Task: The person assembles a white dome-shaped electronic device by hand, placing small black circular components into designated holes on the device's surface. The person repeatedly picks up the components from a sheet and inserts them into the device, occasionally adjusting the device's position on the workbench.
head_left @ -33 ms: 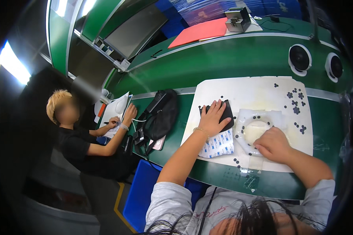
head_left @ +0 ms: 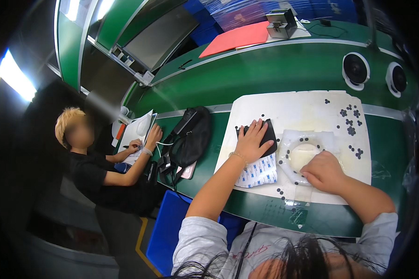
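My left hand (head_left: pixel 252 142) lies flat with fingers spread, pressing on a black sheet (head_left: pixel 268 148). Below that sheet, a white liner with blue print (head_left: pixel 260 174) sticks out toward me. To the right, a round whitish ring (head_left: pixel 287 170), wrapped in clear film, carries several small black dots around its rim. My right hand (head_left: pixel 325 171) rests on the ring's right side, fingers curled together and the thumb tucked low. Whatever its fingertips pinch is hidden. Loose black round dots (head_left: pixel 352 131) lie in clusters at the right of the white board (head_left: pixel 246 108).
A black bag (head_left: pixel 194 135) with cables sits left of the board. Farther left, a person (head_left: pixel 93 158) works over papers (head_left: pixel 137 129). Two round black-and-white devices (head_left: pixel 356 69) stand at the back right. A metal box (head_left: pixel 281 24) and a red folder (head_left: pixel 237 38) are on the shelf.
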`<state>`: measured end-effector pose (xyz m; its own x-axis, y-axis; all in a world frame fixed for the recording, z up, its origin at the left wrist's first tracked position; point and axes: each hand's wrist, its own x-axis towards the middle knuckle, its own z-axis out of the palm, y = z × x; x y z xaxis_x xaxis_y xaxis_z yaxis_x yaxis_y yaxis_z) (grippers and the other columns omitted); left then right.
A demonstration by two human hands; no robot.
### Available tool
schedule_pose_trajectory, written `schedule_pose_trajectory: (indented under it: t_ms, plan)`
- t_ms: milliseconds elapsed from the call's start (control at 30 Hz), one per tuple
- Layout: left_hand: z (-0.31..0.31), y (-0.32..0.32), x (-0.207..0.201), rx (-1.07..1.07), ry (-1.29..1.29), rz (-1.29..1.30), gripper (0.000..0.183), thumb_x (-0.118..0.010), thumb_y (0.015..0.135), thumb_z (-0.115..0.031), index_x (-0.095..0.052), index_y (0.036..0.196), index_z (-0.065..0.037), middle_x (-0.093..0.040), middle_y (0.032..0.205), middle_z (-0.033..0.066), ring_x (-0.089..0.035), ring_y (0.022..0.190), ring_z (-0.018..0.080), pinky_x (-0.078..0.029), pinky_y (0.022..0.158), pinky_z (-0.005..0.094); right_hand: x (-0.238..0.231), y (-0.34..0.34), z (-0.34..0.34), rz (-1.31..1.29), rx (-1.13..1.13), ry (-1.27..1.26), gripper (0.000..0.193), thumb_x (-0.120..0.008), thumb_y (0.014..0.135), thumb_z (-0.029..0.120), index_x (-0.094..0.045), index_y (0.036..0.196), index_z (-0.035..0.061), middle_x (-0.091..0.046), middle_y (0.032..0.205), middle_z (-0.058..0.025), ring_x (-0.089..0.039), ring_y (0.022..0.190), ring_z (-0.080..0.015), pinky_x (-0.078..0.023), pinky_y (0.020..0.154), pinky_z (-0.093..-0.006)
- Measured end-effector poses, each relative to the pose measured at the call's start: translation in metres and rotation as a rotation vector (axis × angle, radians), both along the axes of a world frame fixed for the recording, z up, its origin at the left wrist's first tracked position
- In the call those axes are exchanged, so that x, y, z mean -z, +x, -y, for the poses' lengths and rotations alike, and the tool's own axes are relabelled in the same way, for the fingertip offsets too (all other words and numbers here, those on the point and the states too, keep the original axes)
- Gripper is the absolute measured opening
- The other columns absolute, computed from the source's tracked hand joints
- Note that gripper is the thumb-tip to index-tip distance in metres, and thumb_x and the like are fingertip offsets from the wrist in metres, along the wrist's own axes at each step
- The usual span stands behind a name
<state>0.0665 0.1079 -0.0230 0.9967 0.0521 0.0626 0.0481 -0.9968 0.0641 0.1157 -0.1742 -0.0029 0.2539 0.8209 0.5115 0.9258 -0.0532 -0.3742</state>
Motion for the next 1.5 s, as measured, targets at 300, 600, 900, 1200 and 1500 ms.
schedule_pose_trajectory:
  t_ms: [300,600,900,1200,1500]
  plan:
    - [0.0,0.001,-0.001,0.02,-0.006,-0.013,0.065,-0.04,0.087,-0.049,-0.028,0.138,-0.01,-0.02,0.145,0.0127,-0.015,0.135,0.0261,-0.007,0.106,0.051,0.002,0.0,0.001,0.013,0.007,0.031,0.007,-0.059,0.076,0.018,-0.063,0.078,0.0124,-0.056,0.065,-0.0026,-0.054,0.066,-0.0204,-0.038,0.066,-0.034]
    - [-0.008,0.003,-0.001,0.047,-0.006,-0.039,0.067,-0.039,0.086,-0.052,-0.027,0.138,-0.011,-0.02,0.145,0.0104,-0.015,0.135,0.0248,-0.007,0.106,0.0521,0.002,0.0,0.001,-0.001,0.006,0.034,0.007,-0.06,0.075,0.019,-0.063,0.077,0.0125,-0.057,0.065,-0.0028,-0.054,0.066,-0.0205,-0.038,0.066,-0.034]
    - [-0.012,0.005,-0.007,0.087,0.014,-0.069,0.066,-0.044,0.085,-0.049,-0.028,0.137,-0.011,-0.021,0.144,0.0112,-0.017,0.134,0.0262,-0.01,0.106,0.0494,0.005,0.001,0.002,0.004,0.017,0.027,0.008,-0.059,0.076,0.019,-0.064,0.077,0.0128,-0.057,0.066,-0.0024,-0.055,0.067,-0.0201,-0.038,0.067,-0.0339]
    - [-0.017,0.008,-0.007,0.11,0.003,-0.075,0.067,-0.044,0.085,-0.05,-0.029,0.137,-0.011,-0.022,0.144,0.0124,-0.017,0.134,0.027,-0.011,0.107,0.0495,0.003,0.001,0.001,0.01,0.017,0.01,0.007,-0.06,0.075,0.019,-0.064,0.077,0.0128,-0.058,0.067,-0.0022,-0.055,0.067,-0.0199,-0.038,0.068,-0.0338]
    - [-0.019,0.009,-0.006,0.115,-0.003,-0.09,0.067,-0.042,0.085,-0.051,-0.028,0.137,-0.011,-0.02,0.145,0.0124,-0.015,0.135,0.0266,-0.009,0.107,0.049,0.004,0.0,0.0,0.001,0.022,0.01,0.007,-0.06,0.075,0.018,-0.064,0.077,0.0128,-0.058,0.067,-0.0023,-0.055,0.068,-0.0198,-0.038,0.068,-0.0337]
